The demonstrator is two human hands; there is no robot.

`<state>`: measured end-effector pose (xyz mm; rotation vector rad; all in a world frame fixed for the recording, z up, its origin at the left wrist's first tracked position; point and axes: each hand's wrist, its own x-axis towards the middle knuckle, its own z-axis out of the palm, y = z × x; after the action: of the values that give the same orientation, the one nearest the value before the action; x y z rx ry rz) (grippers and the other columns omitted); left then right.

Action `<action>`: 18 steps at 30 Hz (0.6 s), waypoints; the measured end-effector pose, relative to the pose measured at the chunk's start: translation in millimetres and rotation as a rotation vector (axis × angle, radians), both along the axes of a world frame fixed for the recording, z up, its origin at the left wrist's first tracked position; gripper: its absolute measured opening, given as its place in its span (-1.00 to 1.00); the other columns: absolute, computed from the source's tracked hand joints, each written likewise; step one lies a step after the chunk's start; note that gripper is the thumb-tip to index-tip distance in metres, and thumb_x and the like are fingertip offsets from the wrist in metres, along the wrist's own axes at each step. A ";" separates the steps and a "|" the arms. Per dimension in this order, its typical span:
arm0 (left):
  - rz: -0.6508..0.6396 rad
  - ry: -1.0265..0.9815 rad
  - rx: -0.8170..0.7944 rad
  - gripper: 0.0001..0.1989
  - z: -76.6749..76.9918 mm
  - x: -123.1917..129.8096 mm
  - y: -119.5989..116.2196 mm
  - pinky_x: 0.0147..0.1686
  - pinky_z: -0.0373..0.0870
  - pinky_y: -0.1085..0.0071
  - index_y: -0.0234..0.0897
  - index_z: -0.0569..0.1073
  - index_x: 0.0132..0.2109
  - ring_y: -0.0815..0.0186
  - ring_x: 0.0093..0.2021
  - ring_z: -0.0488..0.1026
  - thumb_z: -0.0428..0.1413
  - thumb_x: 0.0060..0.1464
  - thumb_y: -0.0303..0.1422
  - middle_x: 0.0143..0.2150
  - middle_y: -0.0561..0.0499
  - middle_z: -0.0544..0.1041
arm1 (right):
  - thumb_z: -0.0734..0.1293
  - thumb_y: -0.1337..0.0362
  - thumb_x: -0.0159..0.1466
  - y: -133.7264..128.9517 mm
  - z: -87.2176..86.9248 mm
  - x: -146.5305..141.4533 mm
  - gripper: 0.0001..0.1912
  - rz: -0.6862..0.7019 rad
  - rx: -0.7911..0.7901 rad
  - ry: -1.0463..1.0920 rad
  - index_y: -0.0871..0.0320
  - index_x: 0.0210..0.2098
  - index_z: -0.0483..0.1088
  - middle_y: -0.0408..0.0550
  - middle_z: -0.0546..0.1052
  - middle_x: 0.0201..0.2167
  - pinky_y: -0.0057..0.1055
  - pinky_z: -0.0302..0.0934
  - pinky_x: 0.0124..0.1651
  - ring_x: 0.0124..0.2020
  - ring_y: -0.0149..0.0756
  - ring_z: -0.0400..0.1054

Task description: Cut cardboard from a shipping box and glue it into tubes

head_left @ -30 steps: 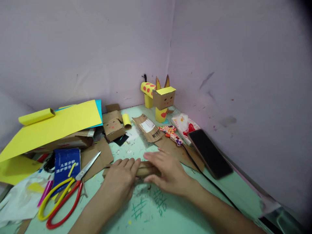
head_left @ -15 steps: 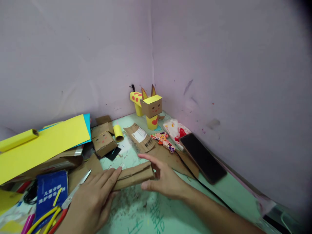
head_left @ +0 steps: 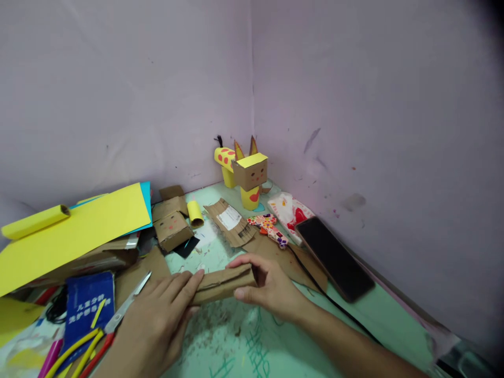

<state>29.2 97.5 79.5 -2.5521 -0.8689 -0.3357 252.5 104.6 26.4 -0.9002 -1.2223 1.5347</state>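
Note:
Between my two hands lies a brown cardboard tube (head_left: 224, 285) with a creased seam along its top, low over the green tabletop (head_left: 220, 346). My left hand (head_left: 161, 310) is closed over its left end, fingers laid across the top and thumb beneath. At the other end, my right hand (head_left: 270, 286) grips the rim, index finger on top and thumb on the near side. The tube's left end is hidden under my left hand. Just left of that hand are scissors (head_left: 112, 325) with red and yellow handles, partly covered by my wrist.
A yellow spotted cardboard animal (head_left: 250, 176) stands in the wall corner. Yellow paper (head_left: 86, 226), a cardboard box with a drawn face (head_left: 173, 231) and a yellow tube (head_left: 195, 213) lie left. To the right are a phone (head_left: 334, 257), a floral-patterned tool (head_left: 271, 231) and its black cable (head_left: 338, 302).
My right hand has closed from a wide spread onto the tube's right end. The left hand keeps its hold. The whole view has shifted slightly.

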 end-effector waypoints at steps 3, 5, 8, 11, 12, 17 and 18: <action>0.013 -0.035 -0.047 -0.64 -2.4 -2.8 -0.6 -0.39 0.55 0.19 -0.38 0.25 0.10 0.09 -0.27 0.59 -0.13 0.19 -0.37 -0.18 -0.21 0.60 | 0.54 0.29 -0.14 1.5 1.6 0.8 -0.43 0.020 -0.021 0.041 0.10 -0.13 0.35 -0.09 0.44 -0.22 -0.28 0.17 -0.12 -0.21 -0.23 0.34; 0.020 -0.095 -0.103 -0.63 -4.8 -6.9 -0.2 -0.35 0.55 0.25 -0.36 0.25 0.11 0.12 -0.24 0.59 -0.12 0.21 -0.29 -0.15 -0.21 0.60 | 0.57 0.25 -0.18 1.9 3.3 1.6 -0.27 0.052 -0.037 0.123 0.07 -0.04 0.27 -0.03 0.40 -0.10 -0.25 0.21 -0.10 -0.12 -0.17 0.34; 0.057 -0.197 -0.240 -0.58 -9.8 -13.6 0.6 -0.25 0.54 0.39 -0.26 0.22 0.16 0.20 -0.14 0.57 -0.06 0.21 -0.19 -0.06 -0.15 0.58 | 0.60 0.18 -0.21 1.0 6.1 4.2 -0.12 0.110 -0.009 0.206 0.05 0.05 0.19 0.06 0.34 0.00 -0.20 0.26 -0.10 -0.04 -0.09 0.33; 0.087 -0.290 -0.423 -0.54 -17.7 -15.7 -0.2 -0.15 0.49 0.48 -0.06 0.18 0.20 0.28 -0.05 0.53 0.00 0.18 -0.19 0.03 0.00 0.55 | 0.60 0.16 -0.19 -2.1 8.0 6.8 -0.10 0.129 0.068 0.218 0.07 0.08 0.18 0.09 0.36 0.05 -0.13 0.17 0.07 0.05 -0.08 0.31; 0.086 -0.320 -0.485 -0.53 -20.5 -14.7 -0.9 -0.13 0.49 0.46 -0.01 0.17 0.21 0.28 -0.03 0.52 0.01 0.17 -0.19 0.05 0.03 0.53 | 0.60 0.17 -0.18 -3.4 8.3 7.2 -0.10 0.129 0.086 0.219 0.07 0.08 0.19 0.09 0.38 0.06 -0.12 0.14 0.11 0.07 -0.09 0.30; 0.054 -0.397 -0.739 -0.45 -26.4 -0.3 -4.6 -0.14 0.52 0.34 0.08 0.14 0.26 0.15 0.02 0.49 0.05 0.14 -0.25 0.12 0.03 0.48 | 0.61 0.23 -0.20 -6.7 8.1 5.9 -0.24 0.135 0.107 0.248 0.09 -0.04 0.29 0.04 0.50 -0.05 -0.18 0.25 0.00 -0.01 -0.11 0.38; 0.048 -0.400 -0.761 -0.44 -25.9 2.8 -4.8 -0.16 0.53 0.32 0.09 0.13 0.26 0.13 0.01 0.49 0.05 0.13 -0.25 0.11 0.03 0.48 | 0.60 0.22 -0.18 -6.4 8.1 5.8 -0.30 0.137 0.110 0.243 0.10 -0.08 0.32 0.02 0.51 -0.08 -0.20 0.27 -0.03 -0.04 -0.12 0.40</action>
<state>32.0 92.8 53.6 -3.2015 -1.4187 -0.6079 258.3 98.2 34.6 -0.5495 -1.1972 1.6148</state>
